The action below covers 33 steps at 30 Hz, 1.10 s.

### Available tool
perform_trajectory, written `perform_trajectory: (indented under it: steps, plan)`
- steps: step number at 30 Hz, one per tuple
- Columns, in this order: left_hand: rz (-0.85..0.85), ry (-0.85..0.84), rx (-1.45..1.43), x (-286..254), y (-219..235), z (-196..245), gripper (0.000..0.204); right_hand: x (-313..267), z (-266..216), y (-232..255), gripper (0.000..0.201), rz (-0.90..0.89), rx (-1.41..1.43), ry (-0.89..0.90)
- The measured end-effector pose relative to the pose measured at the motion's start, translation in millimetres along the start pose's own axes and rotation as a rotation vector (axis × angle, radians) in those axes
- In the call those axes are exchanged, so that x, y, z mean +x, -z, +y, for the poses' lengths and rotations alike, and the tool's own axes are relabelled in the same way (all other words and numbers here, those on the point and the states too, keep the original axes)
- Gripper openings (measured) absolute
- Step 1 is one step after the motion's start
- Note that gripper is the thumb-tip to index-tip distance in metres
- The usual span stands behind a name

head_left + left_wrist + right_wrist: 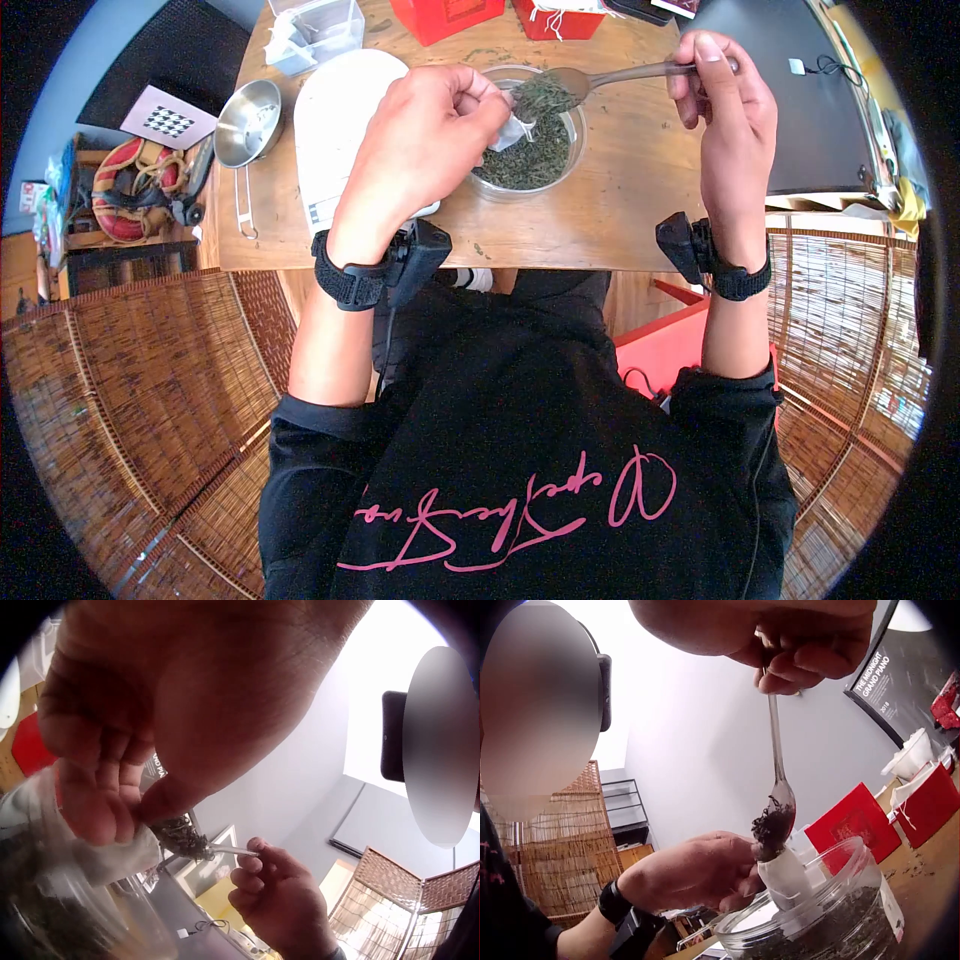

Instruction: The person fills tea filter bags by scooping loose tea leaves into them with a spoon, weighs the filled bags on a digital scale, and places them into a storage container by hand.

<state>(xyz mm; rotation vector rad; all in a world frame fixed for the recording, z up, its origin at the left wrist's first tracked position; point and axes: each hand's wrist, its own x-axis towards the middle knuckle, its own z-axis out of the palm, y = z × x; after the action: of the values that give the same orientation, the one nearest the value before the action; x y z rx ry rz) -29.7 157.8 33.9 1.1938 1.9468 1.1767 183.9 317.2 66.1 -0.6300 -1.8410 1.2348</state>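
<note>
My left hand [425,135] pinches a small white tea bag [786,879] by its mouth, above the rim of a clear round tub [580,150]. Dark green dried tea leaves [525,168] lie in the tub. In my right hand [730,125] is the handle of a brownish see-through spoon [635,73], gripped between thumb and fingers. A heap of dried leaves [772,823] fills the spoon's bowl, which is tilted at the bag's opening in the right wrist view. The inside of the bag is hidden.
Left of the tub stands a white scale [330,120], partly under my left forearm. Farther left lies a metal pan with a handle [250,122]. A clear plastic box [335,35] and red boxes [445,18] stand at the back. Leaf crumbs are scattered on the wooden table [640,200].
</note>
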Motion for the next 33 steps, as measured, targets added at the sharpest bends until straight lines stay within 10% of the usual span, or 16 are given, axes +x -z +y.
perform_trajectory:
  steps: [33]
  plan:
    - [-0.001, -0.037, 0.087, -5, 0, 6, 0.023, -13, -40, -42, 0.022, -0.218, -0.374, 0.352]
